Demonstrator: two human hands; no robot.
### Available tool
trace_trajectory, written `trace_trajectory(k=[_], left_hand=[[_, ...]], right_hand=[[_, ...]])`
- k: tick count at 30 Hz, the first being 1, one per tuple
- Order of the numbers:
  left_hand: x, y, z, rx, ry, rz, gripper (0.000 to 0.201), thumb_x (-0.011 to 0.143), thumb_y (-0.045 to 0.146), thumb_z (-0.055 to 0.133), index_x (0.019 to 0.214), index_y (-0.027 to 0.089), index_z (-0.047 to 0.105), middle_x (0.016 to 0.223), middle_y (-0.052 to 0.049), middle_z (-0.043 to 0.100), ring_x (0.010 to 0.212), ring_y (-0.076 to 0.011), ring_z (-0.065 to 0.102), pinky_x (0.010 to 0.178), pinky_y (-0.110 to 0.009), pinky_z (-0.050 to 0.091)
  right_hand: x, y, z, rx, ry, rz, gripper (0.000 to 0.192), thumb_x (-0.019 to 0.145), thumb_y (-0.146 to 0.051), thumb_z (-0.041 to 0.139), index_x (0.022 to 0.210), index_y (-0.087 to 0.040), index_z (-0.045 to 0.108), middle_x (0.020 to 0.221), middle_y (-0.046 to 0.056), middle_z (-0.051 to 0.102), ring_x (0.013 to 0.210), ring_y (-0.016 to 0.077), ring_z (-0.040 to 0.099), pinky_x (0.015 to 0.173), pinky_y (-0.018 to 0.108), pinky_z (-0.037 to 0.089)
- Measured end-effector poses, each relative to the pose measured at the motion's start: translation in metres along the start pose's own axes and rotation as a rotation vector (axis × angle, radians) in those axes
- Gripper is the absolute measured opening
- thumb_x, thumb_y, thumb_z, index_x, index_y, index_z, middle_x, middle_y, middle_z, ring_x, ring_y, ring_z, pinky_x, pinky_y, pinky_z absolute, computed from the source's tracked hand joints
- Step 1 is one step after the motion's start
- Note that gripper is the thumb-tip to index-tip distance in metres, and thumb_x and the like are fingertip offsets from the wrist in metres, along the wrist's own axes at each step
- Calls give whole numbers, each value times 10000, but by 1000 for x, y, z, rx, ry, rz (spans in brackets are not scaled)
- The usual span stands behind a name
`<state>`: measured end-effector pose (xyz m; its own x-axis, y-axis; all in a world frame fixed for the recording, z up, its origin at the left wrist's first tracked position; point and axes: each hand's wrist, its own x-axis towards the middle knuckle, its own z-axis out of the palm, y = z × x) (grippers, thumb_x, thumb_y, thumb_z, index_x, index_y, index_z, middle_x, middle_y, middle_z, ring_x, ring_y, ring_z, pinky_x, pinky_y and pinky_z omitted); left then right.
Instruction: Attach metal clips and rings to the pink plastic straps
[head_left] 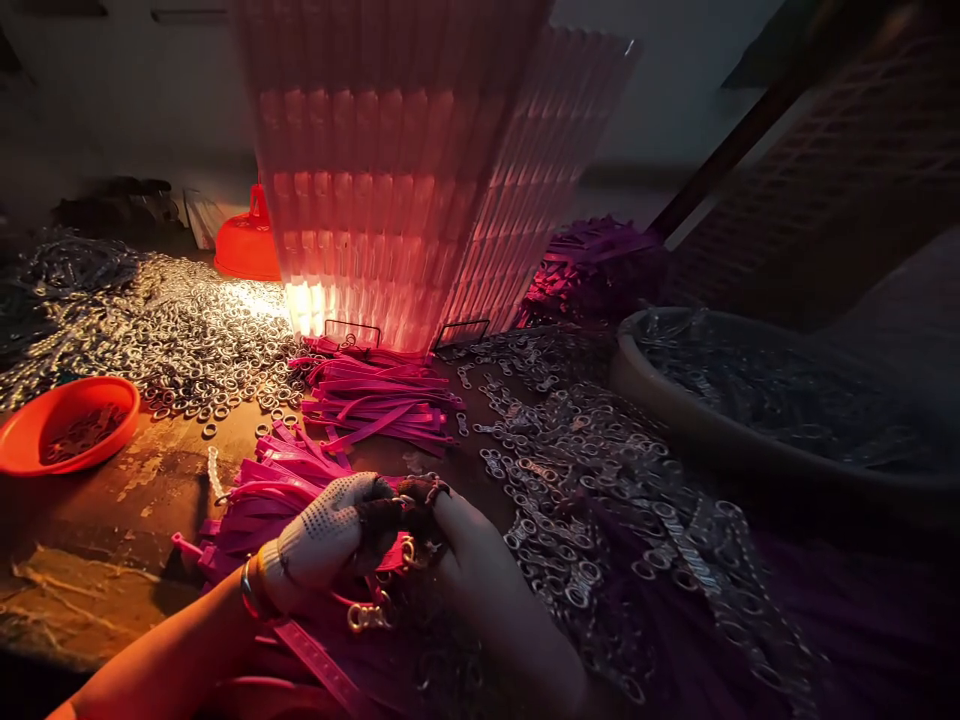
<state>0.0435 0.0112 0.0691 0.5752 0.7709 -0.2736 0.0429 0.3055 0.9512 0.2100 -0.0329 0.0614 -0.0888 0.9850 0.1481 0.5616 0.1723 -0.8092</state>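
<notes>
My left hand (330,540), in a white dotted work glove with dark fingertips, is closed close against my right hand (454,540). Dark coverings wrap the fingertips of my right hand, which is closed too. Between them show a bright pink strap (391,556) and a small metal ring link (409,552); the fingers partly hide where they meet. Just below hangs or lies another metal link (367,616). A pile of pink straps (270,480) lies under and beside my left hand, with a second bundle of pink straps (382,395) farther back.
Metal rings (202,340) heap at the left behind an orange-red bowl (112,425). Loose metal links (577,480) spread to the right, beside a large tub (630,350). Corrugated translucent panels (375,180) stand upright at the back, near a red lampshade-like cover (244,245).
</notes>
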Motion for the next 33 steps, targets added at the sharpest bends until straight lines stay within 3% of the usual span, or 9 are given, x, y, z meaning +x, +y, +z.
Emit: trace_trajectory(k=[4,8,12,15,20,22,27,31,33], left_hand=[[1,-2,-7,-286,-36,-230,251,783,368,675,739,151,555,529,57,410,405,-35,303,391,-168,156],[1,-7,-11,-223,-84,-339,228,755,305,651,647,158,514,495,52,415,389,-46,307,402,-186,207],[-2,-10,-12,-80,-49,-261,283,782,349,628,610,165,496,472,49,410,394,-62,316,404,-204,202],[-5,-9,-15,3,-31,-122,307,798,412,653,671,156,542,537,36,465,455,-70,357,428,-201,238],[-10,-9,-20,195,-14,68,217,754,330,729,725,153,608,706,-2,563,622,-103,421,525,-204,317],[-9,-12,-21,162,-9,45,234,754,328,726,679,154,589,658,5,534,590,-96,388,505,-208,293],[1,-20,-20,-162,7,-109,353,785,433,684,627,162,524,523,39,420,468,-70,317,441,-208,243],[9,-22,-16,-217,104,-75,345,792,401,665,618,170,477,522,54,389,453,-56,306,432,-185,235],[13,-20,-17,-203,153,-32,301,793,373,657,652,174,481,543,58,406,452,-52,315,438,-172,248]], right_hand=[[1,-2,-1,-48,-49,-110,545,709,-29,467,1189,-236,621,1082,82,640,1006,219,557,881,350,453],[1,0,5,-181,-131,-186,522,631,15,458,1058,-216,650,1003,71,632,913,201,543,787,313,435],[1,1,8,-337,-103,-150,311,634,-3,459,830,-186,618,870,61,613,786,181,510,679,282,356],[1,-3,5,-401,-104,-92,144,645,-56,497,675,-190,539,747,38,589,684,160,469,607,280,271],[0,-13,3,-363,-205,17,186,678,-121,515,544,-190,406,572,-11,530,545,115,391,545,301,161],[-2,-13,8,-369,-188,6,181,673,-125,505,533,-190,409,562,-8,531,539,115,393,545,302,164],[-3,-5,33,-587,89,-36,113,600,-108,531,658,-191,582,732,78,642,664,182,505,596,310,223],[5,-6,38,-394,-53,212,152,705,-83,484,703,-194,587,678,44,667,581,153,527,545,283,225],[10,-9,33,-315,-104,256,163,758,-96,467,697,-199,578,682,34,678,577,144,543,526,273,223]])
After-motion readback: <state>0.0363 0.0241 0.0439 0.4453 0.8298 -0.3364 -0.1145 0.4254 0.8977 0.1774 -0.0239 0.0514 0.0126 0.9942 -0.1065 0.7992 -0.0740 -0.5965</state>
